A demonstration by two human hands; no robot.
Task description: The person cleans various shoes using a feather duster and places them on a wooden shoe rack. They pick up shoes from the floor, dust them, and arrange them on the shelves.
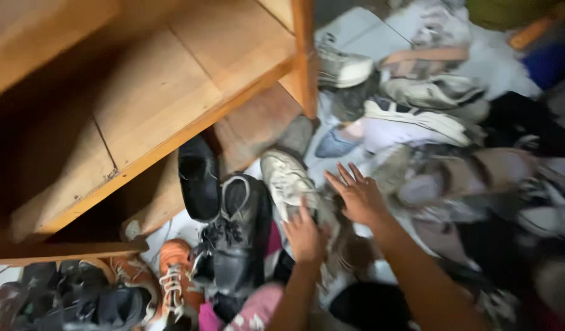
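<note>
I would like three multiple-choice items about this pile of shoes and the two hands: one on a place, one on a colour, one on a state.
1. Where is the wooden shelf?
A. upper left
B. lower right
C. centre bottom

2. What colour is the laced shoe at lower left?
A. blue
B. orange
C. yellow

3. How is the right hand?
A. a closed fist
B. fingers spread
C. holding a cup

Answers:
1 A, its boards fill the upper left.
2 B, orange with pale laces.
3 B, it is open over the pile; the left hand rests on a pale sneaker.

Two hands (304,236) (359,196), one wooden shelf (172,92), two orange shoes (175,279) (132,276), one black boot (236,239); the other shoes are too blurred to count.
</note>
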